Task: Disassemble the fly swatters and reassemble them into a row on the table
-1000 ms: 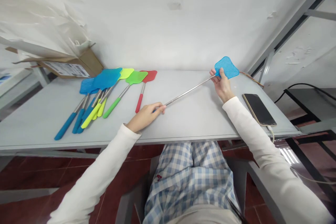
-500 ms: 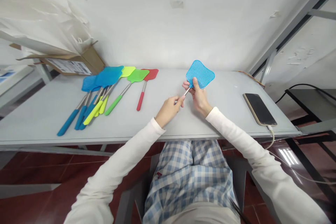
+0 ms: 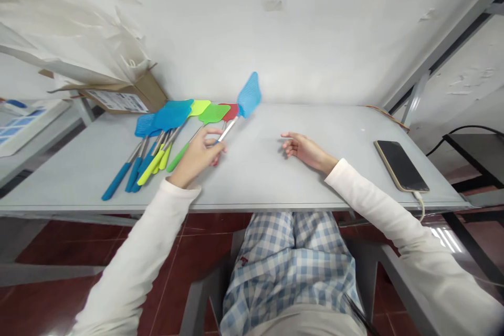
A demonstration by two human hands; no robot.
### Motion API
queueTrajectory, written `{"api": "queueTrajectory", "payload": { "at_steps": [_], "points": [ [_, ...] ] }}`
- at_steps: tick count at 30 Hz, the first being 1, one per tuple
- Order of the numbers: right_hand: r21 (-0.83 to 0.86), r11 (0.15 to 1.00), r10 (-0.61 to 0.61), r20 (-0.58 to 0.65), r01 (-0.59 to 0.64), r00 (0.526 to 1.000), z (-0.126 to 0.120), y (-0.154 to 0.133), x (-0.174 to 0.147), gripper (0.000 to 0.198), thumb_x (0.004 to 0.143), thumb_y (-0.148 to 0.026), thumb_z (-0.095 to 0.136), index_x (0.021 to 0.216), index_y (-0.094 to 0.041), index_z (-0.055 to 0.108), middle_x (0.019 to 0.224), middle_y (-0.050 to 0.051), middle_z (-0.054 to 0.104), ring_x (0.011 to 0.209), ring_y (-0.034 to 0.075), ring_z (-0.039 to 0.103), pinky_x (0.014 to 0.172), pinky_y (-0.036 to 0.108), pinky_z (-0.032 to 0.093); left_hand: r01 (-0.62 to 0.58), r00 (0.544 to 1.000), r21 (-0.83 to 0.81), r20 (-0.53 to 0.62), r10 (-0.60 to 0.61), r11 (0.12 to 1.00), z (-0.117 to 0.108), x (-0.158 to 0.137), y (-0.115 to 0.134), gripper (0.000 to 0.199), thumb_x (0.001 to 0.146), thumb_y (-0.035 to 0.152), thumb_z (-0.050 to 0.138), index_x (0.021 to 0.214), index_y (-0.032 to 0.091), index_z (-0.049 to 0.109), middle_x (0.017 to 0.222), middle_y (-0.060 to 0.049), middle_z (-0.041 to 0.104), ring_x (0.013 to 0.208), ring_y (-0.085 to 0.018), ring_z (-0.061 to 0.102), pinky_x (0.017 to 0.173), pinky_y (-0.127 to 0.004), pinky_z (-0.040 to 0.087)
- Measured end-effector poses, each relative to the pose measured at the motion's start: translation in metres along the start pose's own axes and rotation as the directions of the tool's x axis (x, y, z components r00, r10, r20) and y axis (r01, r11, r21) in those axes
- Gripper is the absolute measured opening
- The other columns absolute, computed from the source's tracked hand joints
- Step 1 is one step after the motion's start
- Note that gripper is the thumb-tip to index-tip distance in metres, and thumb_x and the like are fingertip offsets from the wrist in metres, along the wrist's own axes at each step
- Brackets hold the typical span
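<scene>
My left hand (image 3: 200, 155) is closed round the handle end of a blue fly swatter (image 3: 249, 95), its head tilted up and to the right above the table. Beneath that hand and swatter lie a green fly swatter (image 3: 213, 113) and a red fly swatter (image 3: 232, 111), both partly covered. Further left, blue fly swatters (image 3: 173, 115) and yellow ones (image 3: 200, 107) overlap in a pile with their handles toward me. My right hand (image 3: 307, 151) hovers over the table with fingers apart and holds nothing.
A phone (image 3: 401, 165) with a cable plugged in lies on the right of the grey table (image 3: 268, 184). An open cardboard box (image 3: 137, 95) stands at the back left. Behind the table rises a white wall (image 3: 315, 37), and a metal frame (image 3: 413, 94) runs along the right.
The blue fly swatter has moved left in my left hand, toward the other swatters. My right hand has let go of its head and stayed on the right side.
</scene>
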State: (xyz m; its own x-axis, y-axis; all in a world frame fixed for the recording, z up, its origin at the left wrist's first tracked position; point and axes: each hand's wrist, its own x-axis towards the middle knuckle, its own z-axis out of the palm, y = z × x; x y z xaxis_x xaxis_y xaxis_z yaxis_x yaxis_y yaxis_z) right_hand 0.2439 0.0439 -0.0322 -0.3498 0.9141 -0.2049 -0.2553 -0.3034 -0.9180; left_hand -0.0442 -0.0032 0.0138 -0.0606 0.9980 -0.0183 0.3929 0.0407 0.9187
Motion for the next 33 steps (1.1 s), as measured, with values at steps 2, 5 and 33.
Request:
{"api": "queueTrajectory", "payload": {
  "at_steps": [2,5,33],
  "points": [
    [0.003,1.0,0.001,0.008,-0.001,1.0,-0.003,0.001,0.0,0.019,0.096,-0.024,0.051,0.094,-0.014,0.068,0.069,0.002,0.067,0.059,0.011,0.059,0.06,0.023,0.051,0.038,0.991,0.032,-0.129,-0.033,0.999,-0.021,0.009,-0.004,0.035,0.072,0.026,0.065,0.104,0.02,0.051,0.076,0.002,0.064,0.05,-0.009,0.053,0.055,-0.024,0.046],
    [-0.033,0.999,-0.018,0.009,0.018,1.0,-0.002,0.001,0.0,0.02,0.096,-0.025,0.05,0.089,-0.014,0.066,0.065,0.002,0.065,0.057,0.011,0.056,0.059,0.024,0.049,0.139,0.969,0.205,-0.231,-0.09,0.969,-0.042,0.024,-0.009,0.023,0.075,0.023,0.063,0.095,0.019,0.053,0.081,-0.001,0.065,0.071,-0.017,0.065,0.079,-0.034,0.053],
    [-0.169,0.978,-0.14,-0.106,0.121,0.984,-0.012,-0.004,-0.003,0.012,0.082,-0.028,0.068,0.082,-0.016,0.068,0.078,0.0,0.062,0.06,0.006,0.046,0.053,0.022,0.037,-0.364,0.93,0.489,0.144,0.338,0.793,0.096,0.002,-0.013,0.031,0.093,0.017,0.041,0.117,0.013,0.06,0.109,-0.015,0.055,0.108,-0.028,0.057,0.105,-0.047,0.044]
  ]
}}
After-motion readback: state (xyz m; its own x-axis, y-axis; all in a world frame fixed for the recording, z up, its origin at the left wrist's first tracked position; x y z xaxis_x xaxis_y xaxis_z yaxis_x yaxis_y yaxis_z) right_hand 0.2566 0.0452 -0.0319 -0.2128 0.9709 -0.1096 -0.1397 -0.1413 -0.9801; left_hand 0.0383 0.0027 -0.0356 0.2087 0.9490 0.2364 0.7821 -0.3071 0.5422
